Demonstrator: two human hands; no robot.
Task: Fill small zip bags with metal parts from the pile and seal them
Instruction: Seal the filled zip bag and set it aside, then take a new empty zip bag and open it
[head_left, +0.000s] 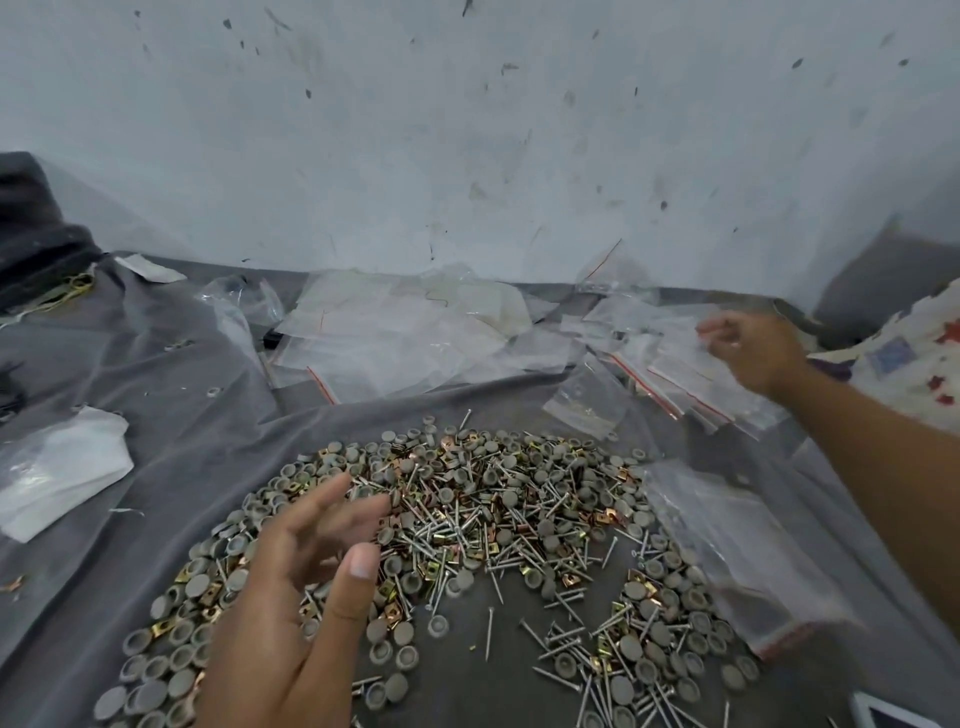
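A wide pile of metal parts (467, 519), made of grey round caps, brass-coloured clips and nails, lies on a grey cloth (171, 467). My left hand (301, 597) hovers over the pile's left side with its fingers spread and relaxed, holding nothing. My right hand (753, 348) reaches to the far right, where its curled fingertips pinch the corner of a clear zip bag (685, 358) on a stack of red-striped bags. Another clear zip bag (737, 551), blurred, lies over the right edge of the pile.
More empty clear bags (395, 332) are strewn along the back by the white wall (467, 130). A crumpled white plastic bag (57, 467) sits at the left. Dark cloth (31, 223) is at the far left, patterned fabric (914, 358) at the right, and a white object's corner (888, 717) at the bottom right.
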